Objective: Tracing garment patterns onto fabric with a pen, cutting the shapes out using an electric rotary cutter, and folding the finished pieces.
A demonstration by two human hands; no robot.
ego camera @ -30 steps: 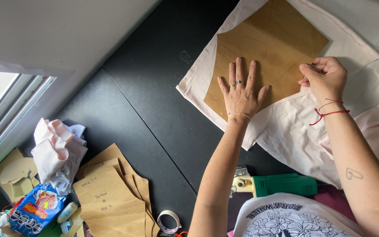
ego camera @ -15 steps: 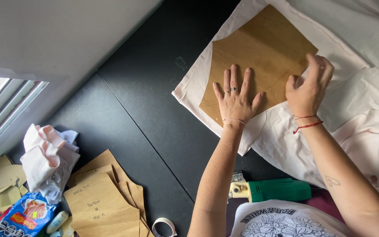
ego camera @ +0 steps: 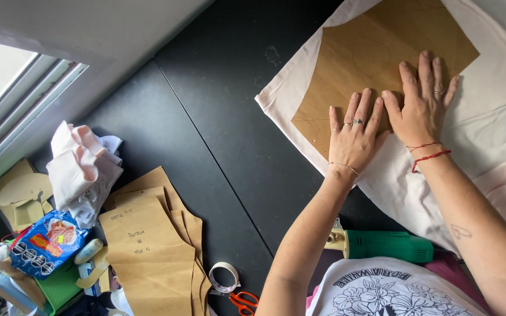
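While the black table (ego camera: 206, 134) fills most of the view, pale pink fabric (ego camera: 499, 99) spreads over its far right corner, and a brown paper pattern piece (ego camera: 376, 52) lies flat on it. Left hand (ego camera: 355, 137) and right hand (ego camera: 420, 111) press down side by side, palms flat, fingers spread, gripping nothing. Below them sits a green tool (ego camera: 382, 246), possibly a cutter.

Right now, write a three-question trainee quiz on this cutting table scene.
1. True or false: both hands lie flat on the brown paper pattern.
2. What lies under the pattern? A) pale fabric B) green mat C) bare table
3. Fill in: beside the roll of tape lie orange-handled ____.

Key: 1 true, left hand and right hand press it; 2 A, pale fabric; 3 scissors.
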